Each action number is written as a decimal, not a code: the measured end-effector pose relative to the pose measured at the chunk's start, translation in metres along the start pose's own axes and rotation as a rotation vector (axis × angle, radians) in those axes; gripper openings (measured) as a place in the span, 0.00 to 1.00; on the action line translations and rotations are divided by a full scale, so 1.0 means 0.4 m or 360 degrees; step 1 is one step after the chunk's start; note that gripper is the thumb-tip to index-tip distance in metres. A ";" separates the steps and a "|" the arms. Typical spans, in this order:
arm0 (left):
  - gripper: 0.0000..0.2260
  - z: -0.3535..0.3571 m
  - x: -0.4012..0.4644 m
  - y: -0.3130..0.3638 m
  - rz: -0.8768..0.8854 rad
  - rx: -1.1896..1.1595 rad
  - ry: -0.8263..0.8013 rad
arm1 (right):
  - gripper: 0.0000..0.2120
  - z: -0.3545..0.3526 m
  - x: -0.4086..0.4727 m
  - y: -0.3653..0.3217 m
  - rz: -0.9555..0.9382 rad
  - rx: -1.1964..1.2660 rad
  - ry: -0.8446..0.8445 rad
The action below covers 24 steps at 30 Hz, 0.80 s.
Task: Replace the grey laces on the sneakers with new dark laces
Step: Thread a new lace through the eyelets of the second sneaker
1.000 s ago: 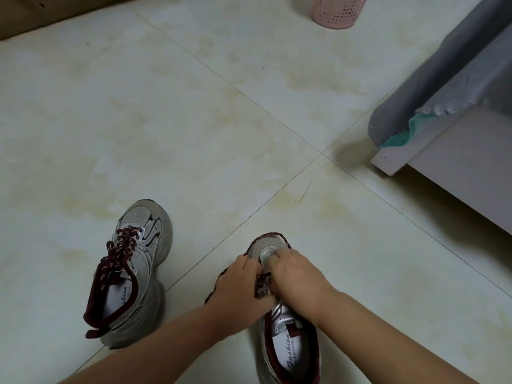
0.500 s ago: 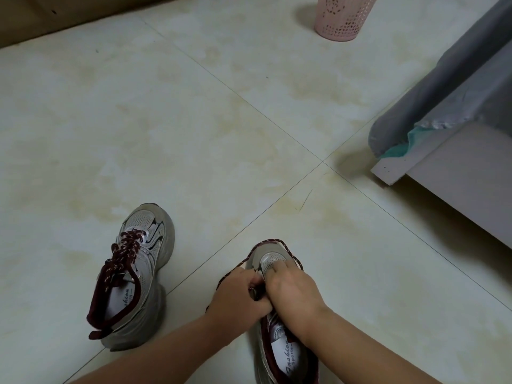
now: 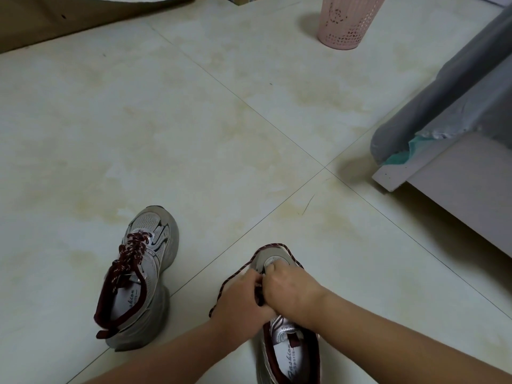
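Both hands, the left hand (image 3: 240, 303) and right hand (image 3: 291, 291), pinch the dark red lace (image 3: 273, 246) over the near sneaker (image 3: 291, 353) on the floor (image 3: 194, 134), probably to thread it. The other sneaker (image 3: 144, 273) is already laced.

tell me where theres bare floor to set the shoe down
Free: tiles between the laced sneaker, the pink basket and the bed corner. Crowded: where both hands work the dark lace on the near sneaker.
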<state>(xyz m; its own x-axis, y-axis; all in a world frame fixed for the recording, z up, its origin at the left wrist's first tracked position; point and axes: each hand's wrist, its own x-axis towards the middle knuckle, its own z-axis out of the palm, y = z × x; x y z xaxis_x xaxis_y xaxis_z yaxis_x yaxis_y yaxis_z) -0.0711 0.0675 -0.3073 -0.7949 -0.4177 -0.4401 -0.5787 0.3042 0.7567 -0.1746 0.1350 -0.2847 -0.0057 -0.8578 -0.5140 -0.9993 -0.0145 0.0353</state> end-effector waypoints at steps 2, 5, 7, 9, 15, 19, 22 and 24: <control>0.08 0.005 -0.004 0.001 -0.0106 -0.0003 0.0022 | 0.13 -0.019 -0.015 0.015 0.0019 0.0155 -0.0028; 0.06 0.006 -0.010 0.002 -0.0195 0.0194 0.0063 | 0.06 -0.032 -0.055 0.044 0.0259 0.0902 0.0085; 0.06 0.002 -0.013 0.007 -0.0182 0.0352 0.0089 | 0.13 -0.064 -0.100 0.072 0.0390 0.1474 0.0258; 0.06 -0.003 -0.011 0.011 -0.0171 0.0437 0.0079 | 0.17 -0.112 -0.157 0.096 0.0528 0.2043 0.0359; 0.15 -0.035 0.003 0.020 -0.0181 0.0484 -0.0405 | 0.09 -0.191 -0.286 0.134 0.0474 0.3056 0.0918; 0.29 -0.078 0.035 0.041 -0.0087 0.1073 -0.0746 | 0.09 -0.187 -0.302 0.115 0.0623 0.2889 0.0842; 0.31 -0.117 0.089 0.069 -0.0070 0.1545 -0.0610 | 0.11 -0.181 -0.312 0.106 0.0716 0.2650 0.0686; 0.20 -0.135 0.119 0.092 -0.0041 0.1662 -0.0402 | 0.11 -0.181 -0.312 0.096 0.0747 0.2631 0.0595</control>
<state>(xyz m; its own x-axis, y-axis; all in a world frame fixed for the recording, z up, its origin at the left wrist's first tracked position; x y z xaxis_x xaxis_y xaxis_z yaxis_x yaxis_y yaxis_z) -0.1204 0.0127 -0.2741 -0.7256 -0.2818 -0.6277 -0.3699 0.9290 0.0107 -0.2093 0.2044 -0.1571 -0.5076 -0.7007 -0.5014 0.0956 0.5325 -0.8410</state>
